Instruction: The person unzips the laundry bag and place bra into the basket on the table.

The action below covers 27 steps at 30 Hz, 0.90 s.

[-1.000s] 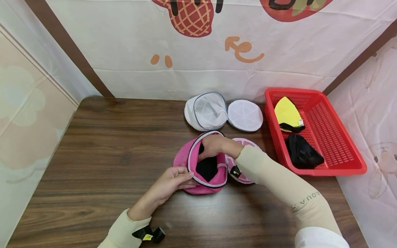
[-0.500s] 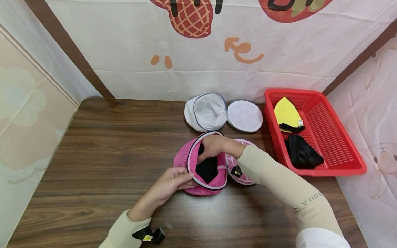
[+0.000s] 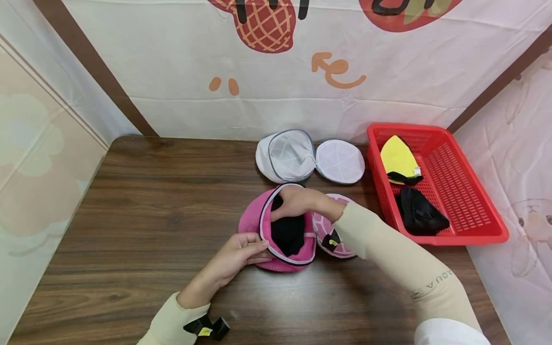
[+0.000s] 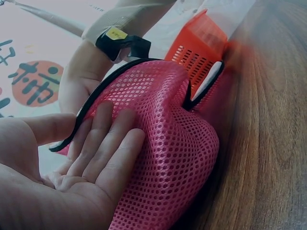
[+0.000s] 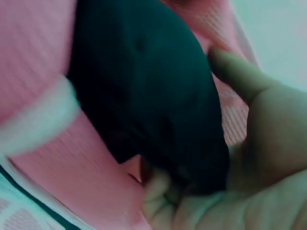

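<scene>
A pink mesh laundry bag (image 3: pixel 252 218) with a black-and-white zipped rim lies on the wooden table, its mouth facing up and toward the right. My left hand (image 3: pixel 239 254) pinches the near left rim, thumb over the edge; in the left wrist view the other fingers lie against the mesh (image 4: pixel 168 158). Inside the bag is a piece of smooth black cloth (image 3: pixel 290 235). Reaching into the mouth, my right hand (image 3: pixel 297 202) holds this cloth, with fingers curled under its lower edge in the right wrist view. The bag's round lid (image 3: pixel 323 225) hangs open on the right, partly behind the forearm.
Behind the pink bag stands a white mesh bag (image 3: pixel 263 160) with its round lid (image 3: pixel 340 162) folded out. A red basket (image 3: pixel 470 191) at the right holds a yellow cloth piece (image 3: pixel 397 155) with black trim and a black one (image 3: pixel 422 211). Fabric walls border the table.
My right hand has shifted slightly within the bag, and more of the black cloth shows, raised nearer the mouth. The left hand keeps its grip on the rim.
</scene>
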Each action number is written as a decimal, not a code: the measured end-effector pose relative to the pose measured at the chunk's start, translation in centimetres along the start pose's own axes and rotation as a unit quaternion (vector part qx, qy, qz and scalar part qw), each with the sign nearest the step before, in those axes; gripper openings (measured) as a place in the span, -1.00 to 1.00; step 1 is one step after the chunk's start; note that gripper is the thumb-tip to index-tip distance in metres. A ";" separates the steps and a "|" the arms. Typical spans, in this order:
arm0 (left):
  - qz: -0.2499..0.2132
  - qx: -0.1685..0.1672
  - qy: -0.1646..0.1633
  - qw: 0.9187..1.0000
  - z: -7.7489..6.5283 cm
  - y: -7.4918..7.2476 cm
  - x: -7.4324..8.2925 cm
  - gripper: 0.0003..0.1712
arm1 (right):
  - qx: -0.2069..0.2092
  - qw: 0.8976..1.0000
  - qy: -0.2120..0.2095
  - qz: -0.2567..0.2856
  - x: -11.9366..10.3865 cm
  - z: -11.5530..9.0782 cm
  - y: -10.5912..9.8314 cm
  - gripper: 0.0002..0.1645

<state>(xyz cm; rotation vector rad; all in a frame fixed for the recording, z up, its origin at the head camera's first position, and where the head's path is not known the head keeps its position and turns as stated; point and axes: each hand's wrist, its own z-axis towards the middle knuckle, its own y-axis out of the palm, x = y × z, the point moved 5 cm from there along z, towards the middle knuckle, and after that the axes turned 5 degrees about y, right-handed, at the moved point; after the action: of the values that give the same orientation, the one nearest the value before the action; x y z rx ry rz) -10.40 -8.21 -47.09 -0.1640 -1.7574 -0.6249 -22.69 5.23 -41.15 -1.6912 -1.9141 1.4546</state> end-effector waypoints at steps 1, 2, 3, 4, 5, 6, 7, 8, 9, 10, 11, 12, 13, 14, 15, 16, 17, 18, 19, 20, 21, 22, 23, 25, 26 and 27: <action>-0.001 0.000 0.000 1.000 0.0 0.0 0.0 -0.79 | -0.021 1.000 -0.009 0.022 0.1 -0.1 -0.1 -0.44; -0.002 0.001 0.000 1.000 0.0 0.0 0.0 -0.79 | -0.039 0.998 -0.016 0.043 0.2 -0.2 -0.1 -0.41; -0.002 0.001 -0.001 1.000 0.0 0.0 0.0 -0.79 | -0.053 0.997 -0.019 0.059 0.3 -0.3 -0.1 -0.38; -0.002 0.002 -0.001 1.000 0.0 0.0 0.0 -0.79 | -0.064 0.995 -0.020 0.073 0.5 -0.3 -0.2 -0.36; -0.003 0.003 -0.001 1.000 0.0 0.0 0.1 -0.78 | -0.071 0.994 -0.018 0.082 0.6 -0.4 -0.2 -0.35; -0.003 0.003 -0.001 1.000 -0.1 0.0 0.1 -0.78 | -0.076 0.993 -0.015 0.089 0.7 -0.4 -0.3 -0.34; -0.003 0.002 0.000 1.000 -0.1 0.0 0.2 -0.77 | -0.081 0.992 -0.012 0.096 0.8 -0.4 -0.3 -0.33; -0.004 0.002 0.000 1.000 -0.1 0.0 0.2 -0.77 | -0.085 0.991 -0.008 0.100 0.8 -0.4 -0.3 -0.34; -0.005 0.001 0.001 1.000 -0.2 0.0 0.2 -0.77 | -0.087 0.991 -0.003 0.102 0.9 -0.4 -0.4 -0.35; -0.005 0.001 0.001 1.000 -0.2 0.0 0.2 -0.77 | -0.090 0.990 0.003 0.108 1.0 -0.5 -0.5 -0.35; -0.006 0.001 0.002 1.000 -0.2 0.0 0.2 -0.77 | -0.092 0.990 0.009 0.111 1.0 -0.6 -0.6 -0.35; -0.006 0.002 0.002 1.000 -0.2 0.0 0.2 -0.77 | -0.095 0.989 0.014 0.116 1.1 -0.6 -0.7 -0.34; -0.006 0.003 0.002 1.000 -0.2 0.0 0.3 -0.76 | -0.097 0.988 0.018 0.119 1.2 -0.7 -0.8 -0.33; -0.005 0.004 0.001 1.000 -0.2 0.0 0.3 -0.76 | -0.099 0.987 0.023 0.121 1.3 -0.8 -0.9 -0.32; -0.005 0.006 0.000 1.000 -0.2 -0.1 0.3 -0.76 | -0.103 0.987 0.026 0.125 1.4 -0.9 -1.1 -0.31; -0.004 0.009 -0.001 1.000 -0.2 -0.1 0.2 -0.75 | -0.106 0.986 0.029 0.128 1.5 -1.0 -1.2 -0.29; -0.003 0.011 -0.002 1.000 -0.1 -0.1 0.2 -0.75 | -0.108 0.985 0.030 0.130 1.6 -1.1 -1.3 -0.28; -0.003 0.013 -0.003 1.000 -0.1 -0.2 0.2 -0.76 | -0.110 0.985 0.031 0.131 1.7 -1.3 -1.4 -0.27; -0.003 0.016 -0.004 1.000 -0.1 -0.2 0.2 -0.77 | -0.113 0.984 0.030 0.136 1.7 -1.4 -1.5 -0.28; -0.003 0.018 -0.005 1.000 0.0 -0.2 0.1 -0.78 | -0.118 0.983 0.027 0.141 1.8 -1.5 -1.6 -0.31; -0.003 0.020 -0.006 1.000 0.0 -0.2 0.1 -0.79 | -0.119 0.982 0.026 0.146 1.8 -1.6 -1.8 -0.33; -0.003 0.020 -0.004 1.000 0.0 -0.3 0.1 -0.80 | -0.120 0.981 0.025 0.149 1.8 -1.7 -1.9 -0.36; -0.003 0.020 -0.004 1.000 0.0 -0.3 0.1 -0.81 | -0.122 0.980 0.021 0.156 1.9 -1.9 -2.0 -0.41; -0.005 0.020 -0.005 1.000 0.0 -0.3 0.1 -0.81 | -0.127 0.978 0.014 0.167 1.9 -2.1 -2.3 -0.49; -0.006 0.020 -0.004 1.000 0.0 -0.3 0.1 -0.82 | -0.127 0.977 0.012 0.171 1.9 -2.3 -2.4 -0.51; -0.006 0.019 -0.004 1.000 0.0 -0.3 0.1 -0.81 | -0.124 0.977 0.015 0.172 2.0 -2.4 -2.6 -0.50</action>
<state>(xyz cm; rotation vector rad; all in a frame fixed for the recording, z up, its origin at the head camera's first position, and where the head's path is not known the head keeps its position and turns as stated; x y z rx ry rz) -10.59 -8.52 -47.07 -0.1297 -1.7784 -0.6000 -23.30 8.54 -38.86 -2.2373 -1.9247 1.3265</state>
